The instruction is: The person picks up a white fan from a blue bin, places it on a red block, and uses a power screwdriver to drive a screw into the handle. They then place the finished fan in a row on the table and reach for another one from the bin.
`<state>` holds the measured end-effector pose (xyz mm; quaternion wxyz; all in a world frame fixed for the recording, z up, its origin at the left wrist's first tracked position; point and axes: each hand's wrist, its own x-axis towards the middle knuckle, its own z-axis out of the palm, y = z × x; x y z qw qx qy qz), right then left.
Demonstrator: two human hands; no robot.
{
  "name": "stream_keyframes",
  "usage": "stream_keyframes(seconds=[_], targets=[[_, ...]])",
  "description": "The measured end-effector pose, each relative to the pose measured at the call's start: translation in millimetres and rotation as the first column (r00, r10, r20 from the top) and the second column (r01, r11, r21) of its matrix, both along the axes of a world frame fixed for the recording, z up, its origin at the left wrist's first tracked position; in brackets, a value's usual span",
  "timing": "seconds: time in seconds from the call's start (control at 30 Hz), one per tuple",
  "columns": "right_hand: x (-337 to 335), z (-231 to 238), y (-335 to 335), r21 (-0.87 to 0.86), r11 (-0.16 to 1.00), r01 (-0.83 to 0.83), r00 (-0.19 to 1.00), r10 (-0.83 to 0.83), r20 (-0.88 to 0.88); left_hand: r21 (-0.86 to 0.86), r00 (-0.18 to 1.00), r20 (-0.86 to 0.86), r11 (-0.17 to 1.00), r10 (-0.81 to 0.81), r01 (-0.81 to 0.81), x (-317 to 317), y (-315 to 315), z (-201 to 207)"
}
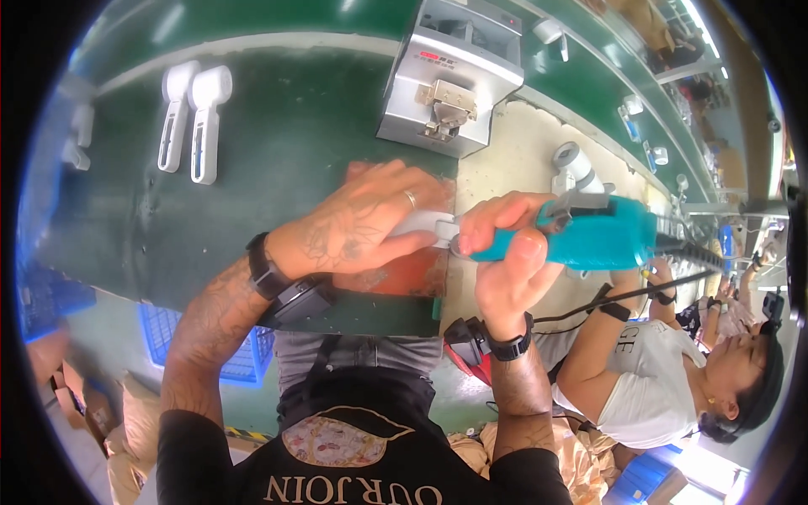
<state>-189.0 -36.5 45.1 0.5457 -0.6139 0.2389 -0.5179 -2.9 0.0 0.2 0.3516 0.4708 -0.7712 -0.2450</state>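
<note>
My left hand [362,220] presses a white plastic part [427,225] down at the table's edge, fingers wrapped over it; much of the part lies hidden under the hand. In my right hand [509,269] is a teal electric screwdriver [608,233], lying sideways with its cable running off to the right. Its nose end meets the right end of the white part, by my right fingertips; the bit itself cannot be made out. Under my left hand lies a reddish patch [379,280] of the work surface.
A grey screw-feeder-like machine [450,63] stands beyond my hands. Two white round-headed handheld devices [210,88] lie on the green table [261,109] at the left. A white cylindrical device [576,164] sits beyond the screwdriver. A co-worker [648,379] is close on my right. A blue crate [244,362] is below.
</note>
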Motion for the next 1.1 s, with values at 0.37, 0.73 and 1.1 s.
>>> stream_keyframes(seconds=[0.37, 0.73, 1.1], targets=[[-27, 18, 41, 0.205, 0.978, 0.032, 0.992, -0.057, 0.115, -0.34, 0.992, 0.116, 0.936, -0.05, 0.087, -9, 43, 11], [-89, 8, 85, 0.152, 0.979, 0.132, 0.991, -0.126, -0.046, -0.359, 0.519, 0.328, 0.612, 0.79, -0.705, 105, 88, 8], [-98, 10, 92, 0.321, 0.947, -0.025, 0.999, 0.032, -0.018, -0.072, 0.988, 0.016, 0.986, 0.153, -0.152, -105, -97, 27]])
